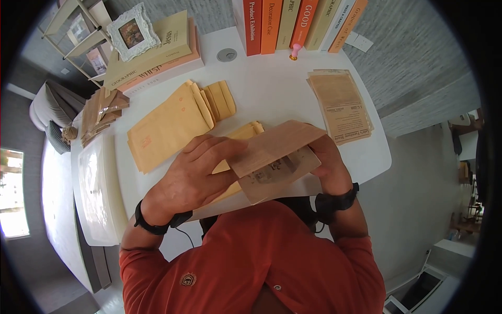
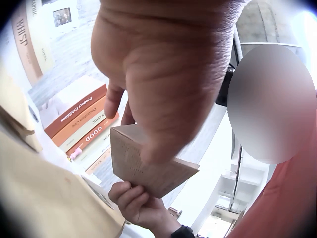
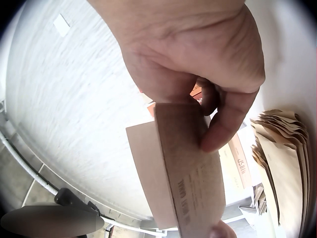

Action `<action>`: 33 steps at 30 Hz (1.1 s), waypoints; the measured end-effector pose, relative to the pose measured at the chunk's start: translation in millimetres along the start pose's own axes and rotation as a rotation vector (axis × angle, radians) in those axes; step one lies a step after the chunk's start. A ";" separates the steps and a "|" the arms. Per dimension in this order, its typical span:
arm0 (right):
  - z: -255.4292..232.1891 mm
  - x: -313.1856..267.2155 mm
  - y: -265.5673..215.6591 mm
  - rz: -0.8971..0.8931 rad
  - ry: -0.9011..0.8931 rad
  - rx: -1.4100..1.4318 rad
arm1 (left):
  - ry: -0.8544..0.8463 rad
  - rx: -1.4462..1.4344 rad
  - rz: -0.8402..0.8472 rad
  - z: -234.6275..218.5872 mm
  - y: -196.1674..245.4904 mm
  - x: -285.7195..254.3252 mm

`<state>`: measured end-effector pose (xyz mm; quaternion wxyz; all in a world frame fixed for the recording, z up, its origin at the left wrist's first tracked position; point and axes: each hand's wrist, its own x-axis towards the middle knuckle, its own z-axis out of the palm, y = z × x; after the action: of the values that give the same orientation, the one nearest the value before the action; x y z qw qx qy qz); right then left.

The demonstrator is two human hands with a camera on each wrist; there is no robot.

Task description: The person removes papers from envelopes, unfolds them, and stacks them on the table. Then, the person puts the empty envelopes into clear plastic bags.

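Note:
A folded piece of brown printed paper (image 1: 277, 144) is held up in front of the chest, over the near side of the desk. Its lower leaf shows a dark picture and sticks out past the upper leaf. My left hand (image 1: 191, 172) pinches the left end, thumb below and fingers on top. At the other end, my right hand (image 1: 332, 159) grips the paper; some of its fingers are hidden behind the sheet. In the right wrist view, lettering shows on the outer face of the paper (image 3: 193, 168). Beneath the hands lie yellow envelopes (image 1: 248, 131), partly covered.
More yellow kraft envelopes (image 1: 170, 123) lie left of centre on the white desk (image 1: 261, 78). A stack of printed brown sheets (image 1: 345, 110) is at the right. Books (image 1: 300, 26), a pink-handled stamp (image 1: 295, 51), brown packets (image 1: 99, 118) and a clear plastic box (image 1: 99, 188) stand around.

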<state>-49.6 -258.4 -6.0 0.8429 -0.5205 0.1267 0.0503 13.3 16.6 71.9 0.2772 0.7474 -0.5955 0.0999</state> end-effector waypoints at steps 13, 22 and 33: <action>-8.8 -2.4 10.6 0.118 -0.113 0.514 | 0.130 -0.598 -0.327 5.4 -22.6 -16.4; -13.6 -6.4 21.7 -0.056 -0.219 0.491 | 0.445 -1.003 -0.432 21.3 -21.1 -20.3; -4.4 -23.9 7.4 -0.317 -0.274 -0.058 | 0.703 -0.874 -0.699 22.2 -13.9 1.3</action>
<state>-74.9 -257.8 -8.0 0.8343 -0.5462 -0.0742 -0.0091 22.7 5.5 50.1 0.7491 0.6381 -0.1776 -0.0090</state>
